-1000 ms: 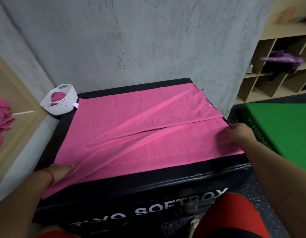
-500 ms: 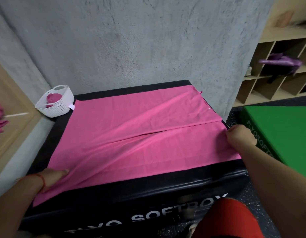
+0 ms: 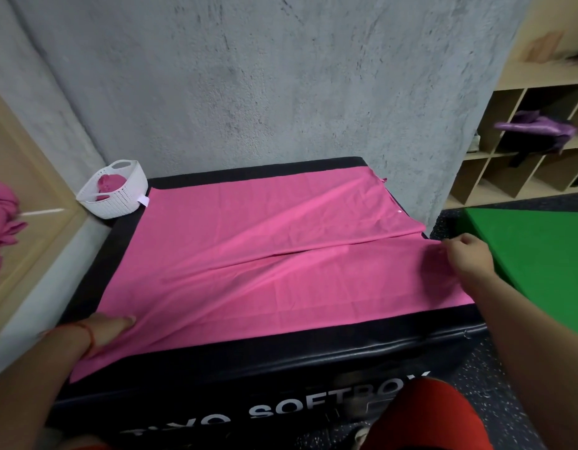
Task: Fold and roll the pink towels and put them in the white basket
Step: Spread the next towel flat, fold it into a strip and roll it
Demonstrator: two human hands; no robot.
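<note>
A large pink cloth towel (image 3: 264, 222) lies spread over the top of a black padded box (image 3: 281, 349) with white lettering on its front, and it covers most of the surface. Its near part is folded over the rest. The free edge of that flap runs across the middle of the surface from the left side to the right edge, slightly raised near the centre. The right hand (image 3: 469, 261) is at the right edge of the surface, its fingers curled and pinching the end of the flap. The left hand (image 3: 109, 329) rests on the towel at the near left corner of the surface, one digit stretched flat along the cloth; whether it grips the cloth cannot be told. A white woven plastic basket (image 3: 118, 196) stands by the far left corner of the box with a rolled pink towel (image 3: 107, 183) inside, and the small white label (image 3: 143, 200) on the spread towel's corner lies just beside it. A heap of loose pink towels (image 3: 1, 216) sits on the wooden ledge at the far left. A green padded box (image 3: 541, 248) stands to the right of the black one
</note>
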